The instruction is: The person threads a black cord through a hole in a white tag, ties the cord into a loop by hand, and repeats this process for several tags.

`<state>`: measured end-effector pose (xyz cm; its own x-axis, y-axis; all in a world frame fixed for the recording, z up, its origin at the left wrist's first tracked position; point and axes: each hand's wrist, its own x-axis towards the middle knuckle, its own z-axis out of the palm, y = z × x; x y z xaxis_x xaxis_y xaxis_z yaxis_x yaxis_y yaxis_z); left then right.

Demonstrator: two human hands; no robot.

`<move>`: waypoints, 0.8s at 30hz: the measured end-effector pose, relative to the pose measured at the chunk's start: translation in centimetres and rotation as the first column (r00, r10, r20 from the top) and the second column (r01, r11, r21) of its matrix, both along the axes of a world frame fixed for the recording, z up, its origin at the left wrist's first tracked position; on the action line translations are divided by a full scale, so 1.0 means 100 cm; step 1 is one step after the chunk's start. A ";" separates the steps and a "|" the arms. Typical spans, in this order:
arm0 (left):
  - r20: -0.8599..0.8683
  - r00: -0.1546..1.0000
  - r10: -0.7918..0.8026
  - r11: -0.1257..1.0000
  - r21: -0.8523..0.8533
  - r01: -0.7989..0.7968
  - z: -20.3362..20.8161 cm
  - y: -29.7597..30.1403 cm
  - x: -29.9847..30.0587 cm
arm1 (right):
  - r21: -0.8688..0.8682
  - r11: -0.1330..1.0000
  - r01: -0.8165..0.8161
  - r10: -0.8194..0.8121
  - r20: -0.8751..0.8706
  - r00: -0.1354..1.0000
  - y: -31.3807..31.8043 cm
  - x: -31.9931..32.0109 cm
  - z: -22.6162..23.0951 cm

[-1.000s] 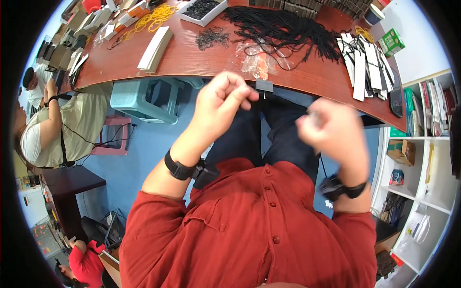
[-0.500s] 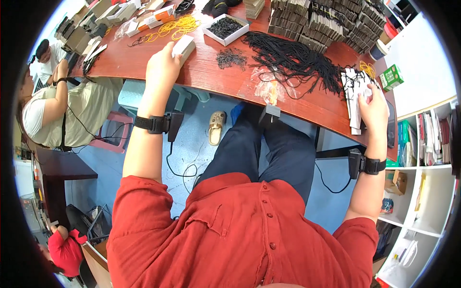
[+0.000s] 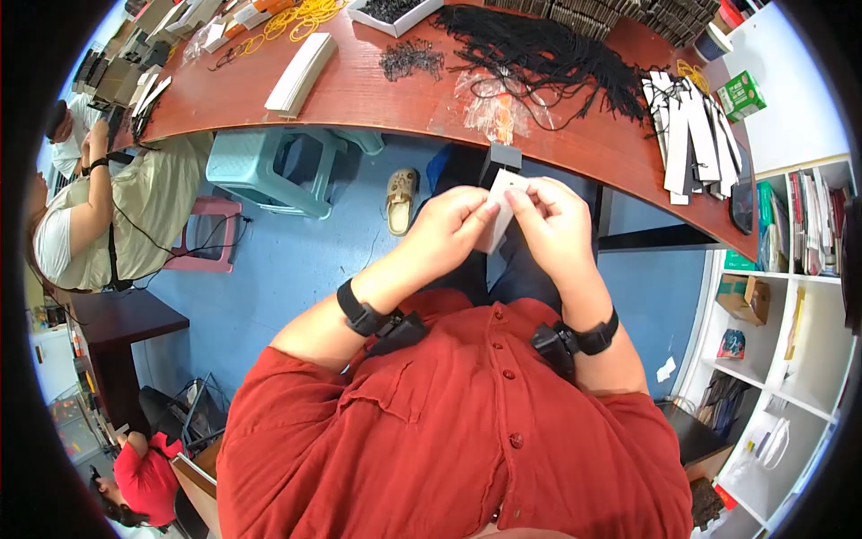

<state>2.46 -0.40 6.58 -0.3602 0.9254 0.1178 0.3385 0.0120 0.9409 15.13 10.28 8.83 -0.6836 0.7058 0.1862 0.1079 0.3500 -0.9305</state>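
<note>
A white card strip (image 3: 496,225) with a small hole near its far end is held over my lap, just in front of the table edge. My left hand (image 3: 449,232) pinches its left side, while my right hand (image 3: 558,232) has thumb and fingers closed on its right side. Right beyond the card, a small grey block-shaped fixture (image 3: 503,158) sits at the table edge. A neat stack of similar white strips (image 3: 302,75) lies on the table to the left. Several white tags with black cords (image 3: 690,135) are piled at the right end.
A heap of black cords (image 3: 539,54), small black pieces (image 3: 411,60) and clear plastic scraps (image 3: 489,101) lie on the red-brown table (image 3: 377,108). Below are a blue stool (image 3: 260,166) and a clog (image 3: 401,199). Co-workers sit at the left; shelves (image 3: 790,296) stand right.
My left hand has left the stack of strips and my right hand has left the corded tags. Both have come together at the middle around one white card strip.
</note>
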 end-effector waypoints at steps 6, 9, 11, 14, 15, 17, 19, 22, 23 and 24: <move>0.012 1.000 0.010 1.000 -0.017 -0.010 -0.012 0.008 -0.005 | 0.077 0.996 0.048 -0.056 0.101 0.993 0.004 -0.010 -0.007; 0.044 0.998 0.052 0.999 0.009 -0.052 -0.009 0.011 -0.004 | 0.111 0.993 0.051 -0.066 0.139 0.988 0.009 -0.009 0.002; -0.137 0.983 0.123 0.992 0.043 -0.119 -0.011 0.013 -0.005 | 0.360 0.918 0.164 -0.229 0.145 0.963 0.016 -0.005 0.021; -0.465 0.879 0.102 0.994 0.078 -0.074 -0.005 0.014 -0.011 | 0.631 0.766 0.122 -0.278 0.154 0.948 0.041 -0.014 0.033; -0.467 0.879 0.099 0.994 0.081 -0.069 0.000 0.011 -0.012 | 0.656 0.747 0.106 -0.279 0.165 0.946 0.044 -0.017 0.035; -0.570 0.811 0.132 0.990 0.037 -0.135 0.013 0.007 -0.013 | 0.705 0.706 0.066 -0.294 0.208 0.933 0.052 -0.020 0.036; -0.551 0.805 0.219 0.975 0.087 -0.206 0.026 0.006 -0.014 | 0.747 0.664 0.023 -0.310 0.248 0.918 0.058 -0.019 0.033; 0.080 0.996 0.050 0.998 0.022 -0.052 0.042 0.008 -0.013 | 0.757 0.647 0.089 -0.191 0.048 0.980 0.060 -0.013 0.032; 0.080 0.995 0.055 0.998 0.020 -0.057 0.053 0.011 -0.008 | 0.469 0.881 0.066 -0.099 0.045 0.994 0.051 -0.007 0.041; 0.479 0.877 -0.031 0.997 -0.042 0.059 0.068 0.016 -0.001 | 0.118 0.993 0.014 -0.015 0.011 1.000 0.042 -0.001 0.048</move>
